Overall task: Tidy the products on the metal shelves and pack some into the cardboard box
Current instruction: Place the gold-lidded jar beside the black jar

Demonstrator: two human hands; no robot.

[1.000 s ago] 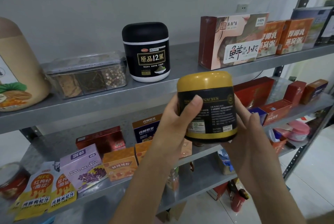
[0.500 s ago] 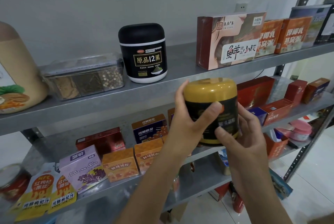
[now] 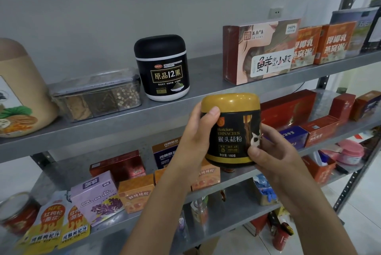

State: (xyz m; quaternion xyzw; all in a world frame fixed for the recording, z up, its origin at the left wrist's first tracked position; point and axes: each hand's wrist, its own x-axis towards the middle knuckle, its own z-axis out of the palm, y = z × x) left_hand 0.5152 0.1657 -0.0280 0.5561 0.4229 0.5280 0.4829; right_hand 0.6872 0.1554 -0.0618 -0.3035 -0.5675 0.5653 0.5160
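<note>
I hold a black jar with a gold lid (image 3: 233,129) in both hands, in front of the edge of the top metal shelf (image 3: 115,125). My left hand (image 3: 195,137) grips its left side, thumb across the lid's rim. My right hand (image 3: 274,155) holds its lower right side, thumb on the label. The label's front with white lettering faces me. A similar black jar with a black lid (image 3: 162,67) stands on the top shelf just above and to the left.
On the top shelf stand a tan container (image 3: 18,90), a clear plastic box (image 3: 97,94), a large brown-pink box (image 3: 261,50) and orange boxes (image 3: 332,42). The second shelf carries red, purple and orange boxes (image 3: 136,195) and yellow pouches (image 3: 53,228). A shelf post (image 3: 350,186) stands right.
The jar has been turned in my hands: its back label faced me before, now the front label does. My right hand shifted to the lower right side, and the jar sits slightly lower.
</note>
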